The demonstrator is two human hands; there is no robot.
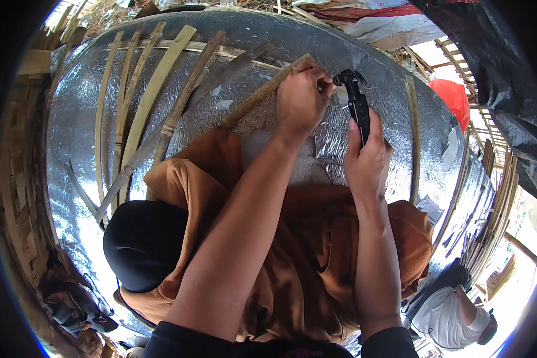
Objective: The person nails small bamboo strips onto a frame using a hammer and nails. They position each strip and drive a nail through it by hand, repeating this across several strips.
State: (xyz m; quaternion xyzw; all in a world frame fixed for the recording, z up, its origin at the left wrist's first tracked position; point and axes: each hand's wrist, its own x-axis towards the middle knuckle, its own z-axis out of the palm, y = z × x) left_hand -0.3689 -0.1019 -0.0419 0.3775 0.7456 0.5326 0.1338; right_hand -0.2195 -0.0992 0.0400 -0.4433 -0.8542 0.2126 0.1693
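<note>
The right hand [367,161] is raised, fist closed around a black hammer [356,98] held upright, head just beside the left hand [301,95]; the left arm stretches forward, fingers pinched down on a bamboo strip [262,92] lying on silver foil sheeting [77,107].

A single head-worn fisheye view looks steeply down from close above the person's forearms onto a curved silver foil-covered surface [364,53] crossed by pale split bamboo strips [152,89]; straight edges bow toward the dark circular rim.
</note>
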